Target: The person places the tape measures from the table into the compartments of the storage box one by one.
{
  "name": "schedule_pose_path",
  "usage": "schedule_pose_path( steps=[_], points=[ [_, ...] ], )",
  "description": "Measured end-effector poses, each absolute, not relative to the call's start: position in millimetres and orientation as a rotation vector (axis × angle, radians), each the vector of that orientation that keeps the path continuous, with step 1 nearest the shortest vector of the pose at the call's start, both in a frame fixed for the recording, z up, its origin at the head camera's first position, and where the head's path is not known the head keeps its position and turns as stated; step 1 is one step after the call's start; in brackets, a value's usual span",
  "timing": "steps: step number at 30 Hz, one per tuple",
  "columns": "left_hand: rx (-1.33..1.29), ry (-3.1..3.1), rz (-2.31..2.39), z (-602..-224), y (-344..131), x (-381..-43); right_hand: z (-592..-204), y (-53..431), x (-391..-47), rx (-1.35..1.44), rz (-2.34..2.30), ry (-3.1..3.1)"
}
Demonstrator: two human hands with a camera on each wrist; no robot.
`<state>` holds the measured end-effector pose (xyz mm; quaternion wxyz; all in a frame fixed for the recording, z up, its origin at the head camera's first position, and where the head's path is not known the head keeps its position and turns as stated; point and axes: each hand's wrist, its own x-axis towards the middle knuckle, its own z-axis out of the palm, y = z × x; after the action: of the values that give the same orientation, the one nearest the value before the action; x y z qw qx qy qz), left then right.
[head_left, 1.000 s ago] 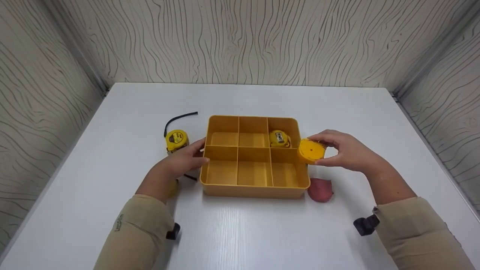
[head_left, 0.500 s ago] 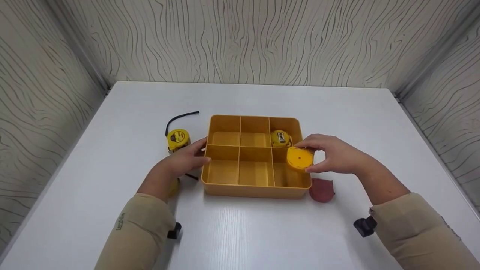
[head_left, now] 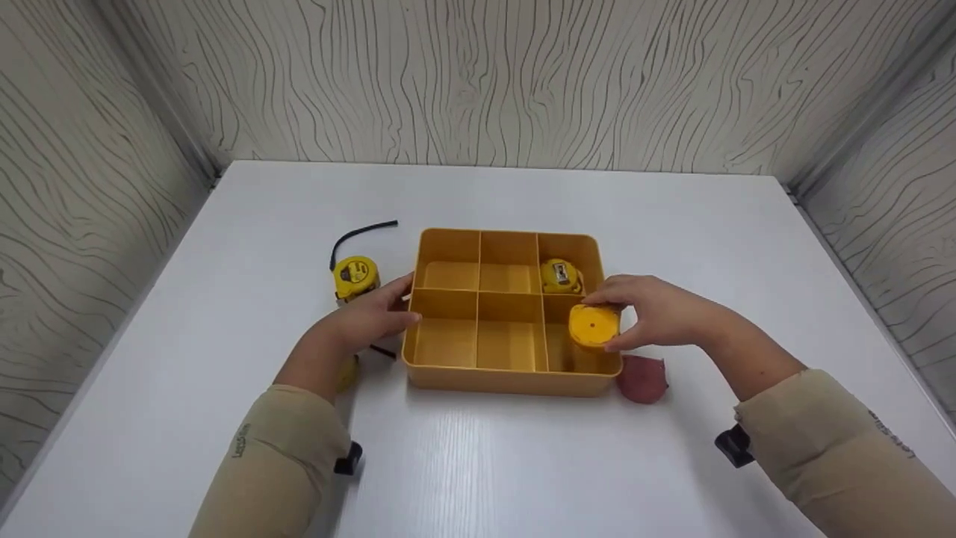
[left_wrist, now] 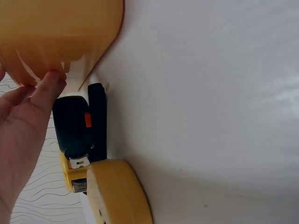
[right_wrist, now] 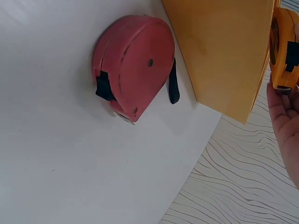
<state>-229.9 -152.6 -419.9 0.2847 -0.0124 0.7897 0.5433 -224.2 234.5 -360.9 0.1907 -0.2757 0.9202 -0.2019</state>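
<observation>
A yellow organizer box (head_left: 508, 381) with several compartments stands on the table. My left hand (head_left: 366, 321) rests against its left wall, thumb tip at the rim; in the left wrist view the fingertips (left_wrist: 49, 84) touch the outer wall. My right hand (head_left: 665, 314) grips an orange-yellow tape measure (head_left: 594, 326) between thumb and fingers, over the front right compartment. Part of it sits below the rim; whether it touches the bottom I cannot tell. In the back right compartment lies a small yellow tape measure (head_left: 560, 276).
Right of the box lies a red tape measure (right_wrist: 140, 65) with a black strap. On the left are a yellow tape measure (head_left: 355, 276) with a black strap and another yellow one (left_wrist: 119, 193), mostly hidden by the left arm in the head view. Patterned panels (head_left: 478, 82) surround the table.
My right hand has carried the orange-yellow tape measure left and down, from beyond the box's right wall to the front right compartment. The left hand has stayed at the box.
</observation>
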Motion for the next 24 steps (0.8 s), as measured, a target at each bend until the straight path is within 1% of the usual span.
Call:
schedule_pose_path(
  steps=[14,19,24],
  points=[
    [-0.064,2.099,1.449,-420.3,-151.9,-229.1,-366.7,234.2,-226.3,-0.702,-0.508,2.568],
    [-0.081,2.115,1.427,-419.4,-152.5,-228.2,-366.5,234.6,-226.1,-0.724,-0.506,2.586],
    [-0.069,2.112,1.450,-420.0,-152.8,-228.2,-368.3,238.0,-226.6,-0.803,-0.549,2.588]
  ],
)
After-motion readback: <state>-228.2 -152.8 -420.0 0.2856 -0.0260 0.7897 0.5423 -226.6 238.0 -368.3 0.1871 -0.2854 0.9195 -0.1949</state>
